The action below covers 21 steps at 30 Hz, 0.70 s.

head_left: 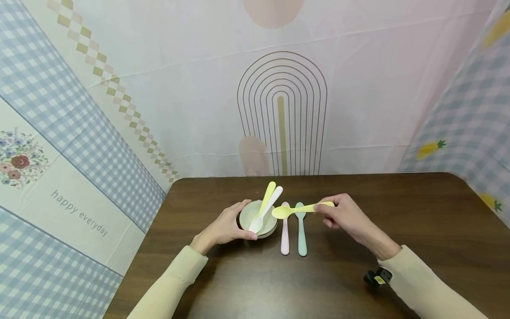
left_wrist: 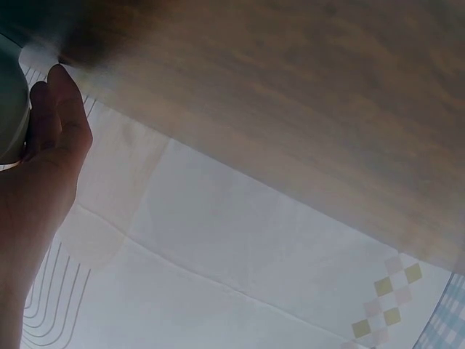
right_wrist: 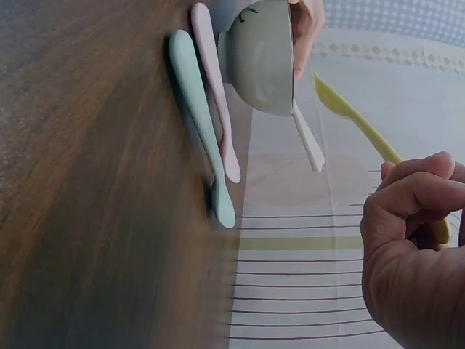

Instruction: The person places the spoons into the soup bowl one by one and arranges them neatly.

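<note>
In my left wrist view, the edge crops the bowl (left_wrist: 11, 109) beside the left hand (left_wrist: 54, 142), and the tabletop (left_wrist: 254, 109) beyond its fingertips looks blurred to me. Left of the right hand (head_left: 345, 218), its yellow spoon (head_left: 298, 209) hides parts of the pink spoon (head_left: 284, 239) and green spoon (head_left: 302, 237).

A pale bowl and five spoons, one raised.
The bowl (head_left: 248, 213) stands upright; in it a white spoon (head_left: 272, 201) crosses over a yellow spoon (head_left: 268, 194), both handles leaning past the far rim. A second yellow spoon (head_left: 304, 208) is held up by its handle, scoop towards the bowl. Beneath it, a pink spoon (head_left: 284, 239) and green spoon (head_left: 302, 235) lie side by side, handles nearest the person.
</note>
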### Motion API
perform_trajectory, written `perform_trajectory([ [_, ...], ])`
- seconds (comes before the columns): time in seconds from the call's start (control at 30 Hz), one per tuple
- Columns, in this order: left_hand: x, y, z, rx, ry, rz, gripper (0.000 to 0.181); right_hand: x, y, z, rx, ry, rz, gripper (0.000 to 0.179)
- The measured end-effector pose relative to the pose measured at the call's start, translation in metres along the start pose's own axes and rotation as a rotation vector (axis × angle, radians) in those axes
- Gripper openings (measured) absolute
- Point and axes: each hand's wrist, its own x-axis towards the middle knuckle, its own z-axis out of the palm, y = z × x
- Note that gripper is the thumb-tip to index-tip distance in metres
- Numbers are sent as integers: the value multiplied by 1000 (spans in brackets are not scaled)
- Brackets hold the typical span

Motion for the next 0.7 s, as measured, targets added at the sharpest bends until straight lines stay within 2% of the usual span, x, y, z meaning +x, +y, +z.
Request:
perform_trajectory([
  [0.23, 1, 0, 0, 8, 2, 13, 109, 7, 0, -1, 38, -69, -22, 25],
  [0.37, 0, 0, 0, 7, -2, 12, 109, 12, 1, 0, 45, -89, 6, 25],
  [0.7, 0, 2, -1, 20, 1, 28, 108, 28, 0, 6, 34, -167, 12, 22],
])
